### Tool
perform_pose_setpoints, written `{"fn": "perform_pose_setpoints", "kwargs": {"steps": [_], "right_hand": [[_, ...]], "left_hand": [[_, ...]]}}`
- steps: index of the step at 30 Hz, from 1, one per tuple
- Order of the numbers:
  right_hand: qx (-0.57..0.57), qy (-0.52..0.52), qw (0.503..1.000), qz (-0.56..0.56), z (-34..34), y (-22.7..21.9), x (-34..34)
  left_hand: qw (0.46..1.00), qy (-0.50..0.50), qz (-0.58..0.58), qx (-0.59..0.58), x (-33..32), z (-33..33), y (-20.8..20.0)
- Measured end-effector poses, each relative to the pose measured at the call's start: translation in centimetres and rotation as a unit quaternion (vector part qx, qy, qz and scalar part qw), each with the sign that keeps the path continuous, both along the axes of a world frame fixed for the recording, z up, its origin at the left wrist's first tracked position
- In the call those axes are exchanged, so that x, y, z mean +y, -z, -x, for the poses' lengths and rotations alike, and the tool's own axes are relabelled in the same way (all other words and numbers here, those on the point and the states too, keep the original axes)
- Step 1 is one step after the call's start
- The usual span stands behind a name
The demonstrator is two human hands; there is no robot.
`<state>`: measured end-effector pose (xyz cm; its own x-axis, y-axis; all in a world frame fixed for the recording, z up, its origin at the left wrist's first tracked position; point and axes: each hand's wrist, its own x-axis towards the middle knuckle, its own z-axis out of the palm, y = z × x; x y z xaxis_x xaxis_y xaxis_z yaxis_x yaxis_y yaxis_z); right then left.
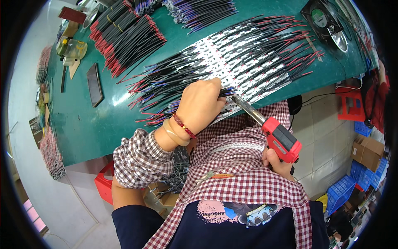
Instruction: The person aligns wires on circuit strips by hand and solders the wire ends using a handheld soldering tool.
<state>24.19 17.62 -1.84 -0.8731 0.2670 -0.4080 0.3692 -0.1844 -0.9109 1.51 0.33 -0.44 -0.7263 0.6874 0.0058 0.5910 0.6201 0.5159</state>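
My right hand (278,164) is wrapped round the handle of a red and black soldering gun (282,140). Its metal barrel points up and left, with the tip close to the fingertips of my left hand (202,99). That hand is closed, palm down, and short black and blue wires (226,91) stick out past its fingers; the grip itself is hidden under the hand. Beneath lies a white panel of small boards (214,56), with rows of black wires (265,45) with red ends fanning out on both sides.
Bundles of black and red wires (128,37) and blue-ended wires (201,12) lie at the back of the green table (83,133). A phone (95,85) and a yellowish bottle (76,49) are at left. A black fan (321,18) stands back right. Blue crates (340,193) sit on the floor.
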Motion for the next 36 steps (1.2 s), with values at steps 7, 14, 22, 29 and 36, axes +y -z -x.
{"fn": "perform_pose_setpoints", "kwargs": {"steps": [7, 14, 22, 29, 36], "right_hand": [[0.043, -0.013, 0.999, 0.008, 0.5, -0.8, 0.1], [0.012, -0.024, 1.0, -0.013, 0.4, 0.1, 0.2], [0.021, -0.035, 0.999, -0.008, 0.1, -0.1, 0.5], [-0.001, -0.024, 1.0, 0.013, 0.1, -0.3, 0.4], [0.011, -0.014, 1.0, -0.004, 0.3, -0.1, 0.5]], "left_hand": [[1.0, -0.02, -0.002, -0.021, 0.1, -0.4, -0.1], [0.999, -0.043, 0.002, -0.02, 0.2, -0.6, 0.0], [0.998, -0.066, -0.001, -0.007, 0.2, -1.1, 0.3], [0.997, -0.075, 0.004, -0.014, 0.2, -1.2, 0.4], [0.997, -0.07, 0.009, -0.006, 0.6, -0.8, 0.0]]}}
